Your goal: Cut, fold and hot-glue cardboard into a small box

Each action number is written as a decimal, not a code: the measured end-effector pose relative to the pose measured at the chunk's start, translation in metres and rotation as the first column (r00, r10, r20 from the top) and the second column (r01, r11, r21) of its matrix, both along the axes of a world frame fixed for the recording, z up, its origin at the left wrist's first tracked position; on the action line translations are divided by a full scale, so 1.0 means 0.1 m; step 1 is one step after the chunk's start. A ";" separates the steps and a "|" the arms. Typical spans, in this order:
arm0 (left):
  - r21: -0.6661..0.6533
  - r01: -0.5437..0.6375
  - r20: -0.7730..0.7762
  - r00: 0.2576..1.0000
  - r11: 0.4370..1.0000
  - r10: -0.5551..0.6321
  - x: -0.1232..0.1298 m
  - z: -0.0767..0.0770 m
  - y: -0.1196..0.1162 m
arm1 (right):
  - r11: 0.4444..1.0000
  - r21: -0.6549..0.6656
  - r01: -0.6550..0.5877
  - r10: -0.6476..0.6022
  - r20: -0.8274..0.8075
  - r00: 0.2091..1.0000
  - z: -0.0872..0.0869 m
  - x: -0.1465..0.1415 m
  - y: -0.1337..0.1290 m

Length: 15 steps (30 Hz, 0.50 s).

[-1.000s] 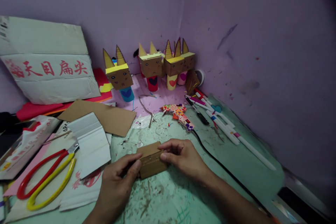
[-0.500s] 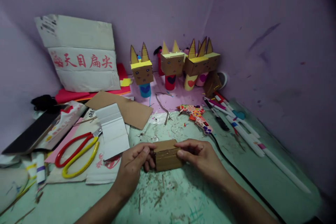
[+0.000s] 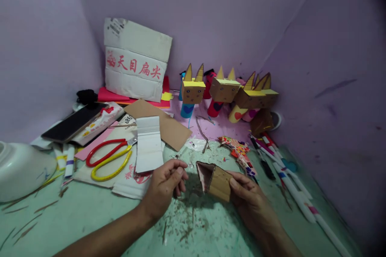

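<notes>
A small brown cardboard box (image 3: 219,182) is held off the table by my right hand (image 3: 249,192), thumb on its near face and fingers behind. Its open end faces left and shows a pale inside. My left hand (image 3: 167,186) is left of the box, not touching it, with thumb and fingers curled together; whether anything small is between them I cannot make out. Beside it lies a folded white card piece (image 3: 148,144). Behind the box rests a flower-patterned glue gun (image 3: 238,152).
Scissors with red and yellow handles (image 3: 110,158) lie at left, near a dark flat slab (image 3: 74,122). Cardboard figures with pointed ears (image 3: 193,92) stand at the back. White markers (image 3: 297,192) lie along the right. A white rounded container (image 3: 25,170) is far left.
My left hand has let go of the box. My right hand has turned the box so its open end shows on the left. The view has shifted left.
</notes>
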<state>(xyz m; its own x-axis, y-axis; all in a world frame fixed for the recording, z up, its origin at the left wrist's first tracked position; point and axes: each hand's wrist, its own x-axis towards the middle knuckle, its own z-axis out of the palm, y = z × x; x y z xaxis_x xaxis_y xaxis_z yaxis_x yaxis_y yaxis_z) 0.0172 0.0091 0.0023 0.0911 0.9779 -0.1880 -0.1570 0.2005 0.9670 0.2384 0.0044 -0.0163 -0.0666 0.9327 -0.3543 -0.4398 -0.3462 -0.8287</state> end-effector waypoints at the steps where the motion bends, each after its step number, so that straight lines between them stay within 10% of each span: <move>1: -0.002 0.009 0.005 1.000 1.000 -0.009 0.00 -0.01 0.00 | 1.000 0.003 -0.006 0.006 0.005 1.000 0.00 0.00 0.00; 15: 0.004 0.051 -0.003 0.999 0.999 -0.051 0.00 -0.05 0.00 | 0.996 -0.029 0.079 -0.079 -0.004 0.997 0.04 -0.09 -0.04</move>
<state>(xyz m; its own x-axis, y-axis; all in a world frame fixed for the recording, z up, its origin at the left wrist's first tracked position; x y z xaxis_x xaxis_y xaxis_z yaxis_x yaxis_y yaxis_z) 0.0176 0.0093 -0.0030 0.1401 0.9728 -0.1843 -0.1438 0.2041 0.9683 0.2294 0.0008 -0.0120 0.0046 0.9246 -0.3809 -0.4712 -0.3339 -0.8164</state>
